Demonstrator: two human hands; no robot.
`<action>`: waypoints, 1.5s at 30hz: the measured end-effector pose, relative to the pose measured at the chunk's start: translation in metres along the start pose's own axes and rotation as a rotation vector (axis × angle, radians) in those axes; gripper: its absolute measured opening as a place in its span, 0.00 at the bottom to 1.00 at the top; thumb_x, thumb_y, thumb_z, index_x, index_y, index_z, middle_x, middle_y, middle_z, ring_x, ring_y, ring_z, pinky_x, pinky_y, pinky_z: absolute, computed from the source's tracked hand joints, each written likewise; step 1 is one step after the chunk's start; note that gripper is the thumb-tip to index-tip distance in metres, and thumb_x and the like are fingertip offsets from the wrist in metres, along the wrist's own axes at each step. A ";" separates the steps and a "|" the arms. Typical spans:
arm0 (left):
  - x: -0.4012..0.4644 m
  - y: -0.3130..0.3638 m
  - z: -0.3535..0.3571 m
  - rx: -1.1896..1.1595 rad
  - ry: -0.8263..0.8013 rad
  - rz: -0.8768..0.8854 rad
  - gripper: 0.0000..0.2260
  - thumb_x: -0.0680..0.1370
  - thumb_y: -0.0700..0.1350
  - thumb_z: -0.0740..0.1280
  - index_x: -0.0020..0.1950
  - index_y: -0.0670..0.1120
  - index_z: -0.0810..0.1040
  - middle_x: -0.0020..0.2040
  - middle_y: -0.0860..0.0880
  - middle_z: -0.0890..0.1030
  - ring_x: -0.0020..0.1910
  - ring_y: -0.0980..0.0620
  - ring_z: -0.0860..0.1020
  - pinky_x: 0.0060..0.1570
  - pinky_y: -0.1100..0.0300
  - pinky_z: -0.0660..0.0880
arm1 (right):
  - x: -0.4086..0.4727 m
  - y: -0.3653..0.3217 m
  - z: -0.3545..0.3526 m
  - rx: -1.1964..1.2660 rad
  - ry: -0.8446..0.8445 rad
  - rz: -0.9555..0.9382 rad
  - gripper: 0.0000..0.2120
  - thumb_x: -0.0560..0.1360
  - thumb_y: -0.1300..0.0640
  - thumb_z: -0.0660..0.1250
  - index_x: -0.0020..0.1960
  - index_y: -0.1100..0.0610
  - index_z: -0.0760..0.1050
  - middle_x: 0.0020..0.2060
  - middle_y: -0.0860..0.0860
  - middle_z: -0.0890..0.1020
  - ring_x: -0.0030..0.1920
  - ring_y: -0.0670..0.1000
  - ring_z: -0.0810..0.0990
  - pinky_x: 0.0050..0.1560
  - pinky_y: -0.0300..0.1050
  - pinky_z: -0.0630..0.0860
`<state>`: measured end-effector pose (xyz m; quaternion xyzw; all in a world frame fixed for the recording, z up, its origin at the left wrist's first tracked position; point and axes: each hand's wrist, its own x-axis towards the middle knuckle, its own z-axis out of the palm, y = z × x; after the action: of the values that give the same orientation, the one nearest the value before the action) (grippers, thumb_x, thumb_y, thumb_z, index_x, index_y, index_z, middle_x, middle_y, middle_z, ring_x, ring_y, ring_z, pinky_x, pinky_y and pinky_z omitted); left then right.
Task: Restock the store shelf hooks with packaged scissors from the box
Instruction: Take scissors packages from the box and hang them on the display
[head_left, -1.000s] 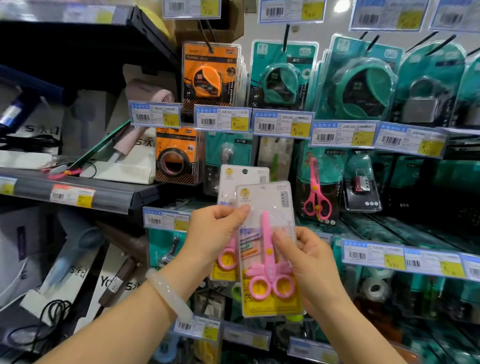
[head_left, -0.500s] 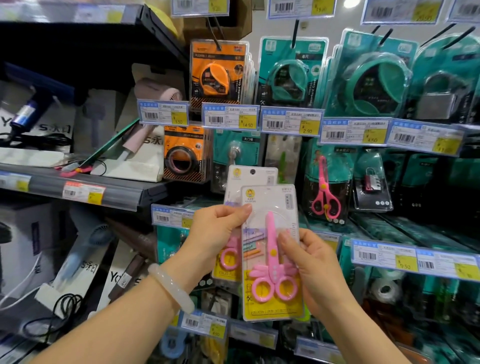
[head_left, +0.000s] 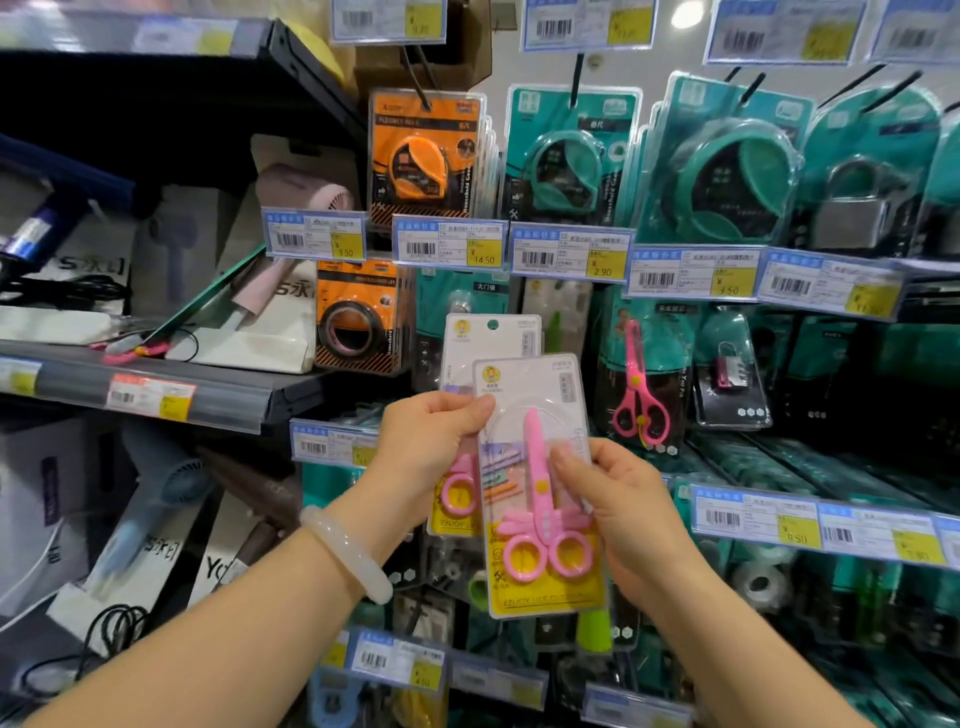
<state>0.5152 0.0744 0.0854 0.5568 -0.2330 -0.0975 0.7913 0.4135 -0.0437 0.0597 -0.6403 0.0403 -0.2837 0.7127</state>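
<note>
Item: two scissors packs (head_left: 540, 483) at frame centre, front one pinched by right hand (head_left: 618, 514), rear by left hand (head_left: 431, 447); lifted slightly nearer the hooks (neither hung yet).

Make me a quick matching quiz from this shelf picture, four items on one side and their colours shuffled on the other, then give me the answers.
Items:
1. scissors in the front pack
2. tape measure pack
3. bracelet
4. padlock

Colours:
A. silver grey
B. pink
C. milky white
D. orange

Pairs: 1-B, 2-D, 3-C, 4-A
</note>
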 end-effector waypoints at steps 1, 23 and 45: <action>0.002 0.003 0.002 0.014 -0.001 0.011 0.07 0.74 0.36 0.69 0.36 0.40 0.75 0.26 0.48 0.80 0.23 0.54 0.78 0.24 0.64 0.75 | 0.005 -0.005 -0.001 -0.032 0.002 -0.008 0.06 0.75 0.60 0.65 0.49 0.63 0.74 0.34 0.54 0.85 0.33 0.51 0.84 0.30 0.42 0.79; 0.044 0.023 0.033 0.082 0.036 0.059 0.09 0.74 0.41 0.70 0.34 0.42 0.77 0.41 0.38 0.82 0.44 0.40 0.82 0.53 0.44 0.78 | 0.087 -0.046 -0.006 -0.192 0.187 -0.107 0.12 0.76 0.54 0.66 0.37 0.59 0.76 0.41 0.59 0.82 0.43 0.57 0.80 0.54 0.60 0.77; 0.056 0.014 0.021 0.200 0.019 0.286 0.08 0.75 0.38 0.68 0.41 0.51 0.78 0.47 0.45 0.82 0.50 0.42 0.81 0.49 0.47 0.79 | 0.131 -0.062 0.009 0.036 0.309 -0.336 0.10 0.75 0.63 0.65 0.35 0.57 0.73 0.31 0.51 0.78 0.33 0.51 0.77 0.39 0.47 0.75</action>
<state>0.5524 0.0390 0.1187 0.5949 -0.3108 0.0451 0.7400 0.5051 -0.0968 0.1594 -0.5740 0.0369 -0.4938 0.6522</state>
